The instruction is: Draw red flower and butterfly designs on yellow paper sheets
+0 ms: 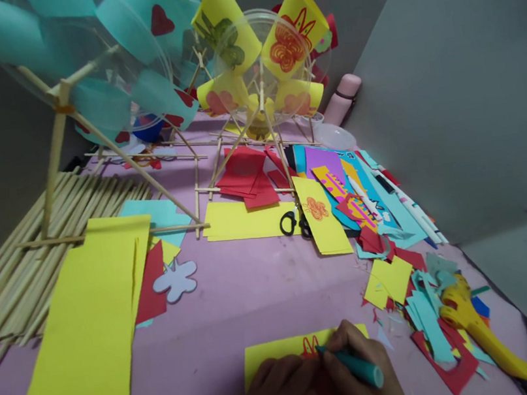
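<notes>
A sheet of yellow paper [262, 353] lies at the near edge of the table with a red butterfly drawing [309, 346] partly in view. Across its lower left, my left hand [282, 389] rests flat with the fingers together, holding nothing and covering part of the drawing. My right hand [363, 367] is closed round a teal marker [361, 368], its tip touching the paper beside the red lines. Left of my hands lie long yellow paper strips [80, 330] and a pale flower-shaped cutout [175, 280].
Stick-framed wheels with yellow paper cups [289, 35] and teal cups [132, 19] stand at the back. Wooden sticks [29, 252] are piled at left. Black-handled scissors [289, 223] lie mid-table. To the right are paper scraps [427, 318] and a yellow glue gun [481, 330].
</notes>
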Available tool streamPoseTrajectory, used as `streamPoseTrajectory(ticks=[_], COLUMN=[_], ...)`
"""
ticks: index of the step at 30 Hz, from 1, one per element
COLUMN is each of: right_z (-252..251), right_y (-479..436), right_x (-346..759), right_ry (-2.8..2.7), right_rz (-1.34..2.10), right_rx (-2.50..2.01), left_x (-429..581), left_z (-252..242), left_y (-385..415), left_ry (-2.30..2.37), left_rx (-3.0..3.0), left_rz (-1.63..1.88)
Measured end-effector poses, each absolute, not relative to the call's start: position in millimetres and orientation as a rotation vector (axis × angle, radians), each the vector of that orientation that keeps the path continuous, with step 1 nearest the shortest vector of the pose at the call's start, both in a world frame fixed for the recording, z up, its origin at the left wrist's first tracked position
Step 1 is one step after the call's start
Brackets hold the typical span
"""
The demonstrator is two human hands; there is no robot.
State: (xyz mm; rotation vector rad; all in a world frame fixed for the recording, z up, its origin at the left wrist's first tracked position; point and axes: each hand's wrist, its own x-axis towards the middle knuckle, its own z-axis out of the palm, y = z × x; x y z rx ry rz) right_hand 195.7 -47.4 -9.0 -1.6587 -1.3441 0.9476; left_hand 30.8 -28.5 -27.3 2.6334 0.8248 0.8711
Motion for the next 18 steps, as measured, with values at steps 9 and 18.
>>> streamPoseTrajectory(ticks=[9,18], right_z=[-8.5,-10.6], right_y=[-47.6,-47.4], right_x=[196.5,197.0], right_ry=[-1.367,-1.378], right_rz=[0.956,0.918], right_rx=[-1.644,-1.644], left_x=[30.4,31.2], left_z=[-25.0,-24.5], left_y=[-28.8,-28.5], left_ry=[0.825,0.833], left_rx=[2.635,2.616], left_rz=[0.812,0.846])
